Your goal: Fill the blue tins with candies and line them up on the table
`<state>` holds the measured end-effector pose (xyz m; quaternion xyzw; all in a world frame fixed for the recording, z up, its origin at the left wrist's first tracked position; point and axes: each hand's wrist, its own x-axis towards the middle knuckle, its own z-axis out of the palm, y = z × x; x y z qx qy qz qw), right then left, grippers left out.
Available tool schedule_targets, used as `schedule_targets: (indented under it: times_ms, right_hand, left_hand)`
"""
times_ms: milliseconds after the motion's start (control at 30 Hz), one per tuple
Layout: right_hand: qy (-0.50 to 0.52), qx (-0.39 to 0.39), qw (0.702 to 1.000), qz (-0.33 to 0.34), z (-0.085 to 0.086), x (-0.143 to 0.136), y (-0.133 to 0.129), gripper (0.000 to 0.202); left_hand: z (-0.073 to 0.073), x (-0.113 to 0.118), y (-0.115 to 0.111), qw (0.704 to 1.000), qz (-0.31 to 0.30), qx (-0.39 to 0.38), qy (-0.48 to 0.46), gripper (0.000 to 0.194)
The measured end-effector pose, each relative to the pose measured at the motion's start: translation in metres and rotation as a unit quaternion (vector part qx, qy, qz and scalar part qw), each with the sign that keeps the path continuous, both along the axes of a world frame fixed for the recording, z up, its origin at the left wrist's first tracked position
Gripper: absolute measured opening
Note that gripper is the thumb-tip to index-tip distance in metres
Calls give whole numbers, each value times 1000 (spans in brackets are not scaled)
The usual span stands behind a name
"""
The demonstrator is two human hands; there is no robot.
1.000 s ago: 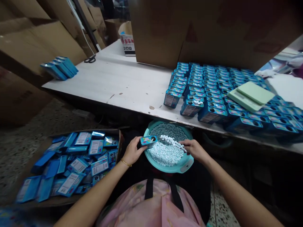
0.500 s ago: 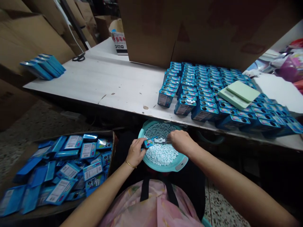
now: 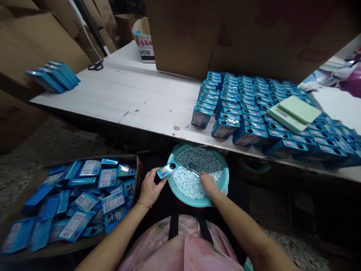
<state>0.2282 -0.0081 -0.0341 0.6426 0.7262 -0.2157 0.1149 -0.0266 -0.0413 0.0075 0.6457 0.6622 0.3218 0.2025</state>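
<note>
My left hand (image 3: 150, 188) grips a small blue box (image 3: 167, 170) at the left rim of a turquoise basin (image 3: 226, 177); the round dark hole in the box's top faces up. Pale blue and white pellets (image 3: 187, 180) fill much of the basin. Over the right part of the pellets, my right hand (image 3: 208, 183) is closed on a thin metal scoop (image 3: 194, 171), whose far end dips into them.
A carton (image 3: 137, 165) of blue boxes lies at the lower left. On the white table (image 3: 146, 98) stand rows of blue boxes (image 3: 248, 109), a pale green scale (image 3: 295, 113), black scissors (image 3: 96, 65), several leaning boxes (image 3: 55, 77) and a large cardboard box (image 3: 183, 37).
My left hand and its box have moved left, away from the scoop. My right hand has lowered, and the scoop, which held pellets at the box, is now down among the pellets.
</note>
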Motion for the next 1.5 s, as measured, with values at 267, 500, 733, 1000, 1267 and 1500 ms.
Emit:
schedule_targets:
  times_ms: [267, 500, 733, 1000, 1267, 1500]
  right_hand:
    - [267, -84, 959, -28, -47, 1, 3, 29]
    - [409, -126, 899, -87, 10, 49, 10, 29]
    - [410, -174, 890, -97, 107, 47, 20, 34]
    - [133, -51, 979, 145, 165, 9, 40, 24]
    - [138, -34, 979, 146, 157, 35, 37, 28]
    - [2, -18, 1000, 22, 35, 17, 10, 34]
  left_hand:
    - [-4, -3, 1, 999, 23, -7, -39, 38]
    - [-1, 1, 5, 1000, 8, -3, -17, 38]
    - [5, 19, 11, 997, -59, 36, 29, 34]
    - [5, 28, 9, 990, -120, 47, 54, 45]
    - [4, 23, 10, 995, -93, 43, 19, 42]
    - [11, 11, 9, 998, -55, 31, 3, 34]
